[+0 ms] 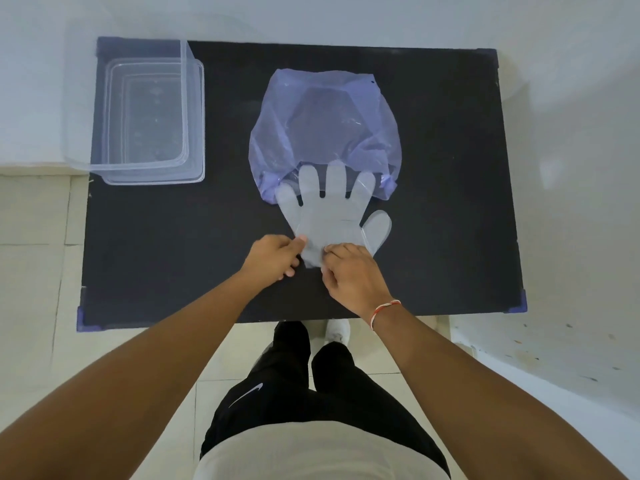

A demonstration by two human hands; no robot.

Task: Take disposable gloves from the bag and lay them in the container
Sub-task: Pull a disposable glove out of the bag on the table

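Under both hands' fingers (300,241), pinched glove (332,216) cuff, fingertips perhaps inside bag (325,129).

1. A black rectangular desk (450,168) with purple corner guards fills the frame's middle.
2. Pale tiled floor (34,271) shows at lower left and right.
3. A plain white wall (346,15) runs across the top.

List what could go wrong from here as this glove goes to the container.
1. The glove's fingertips still overlap the mouth of the purple bag, so pulling may drag the light bag along.
2. The left hand and right hand pinch only the cuff; the thin film could slip or fold.
3. The container overhangs the table's far-left corner, so a bump might tip it off.
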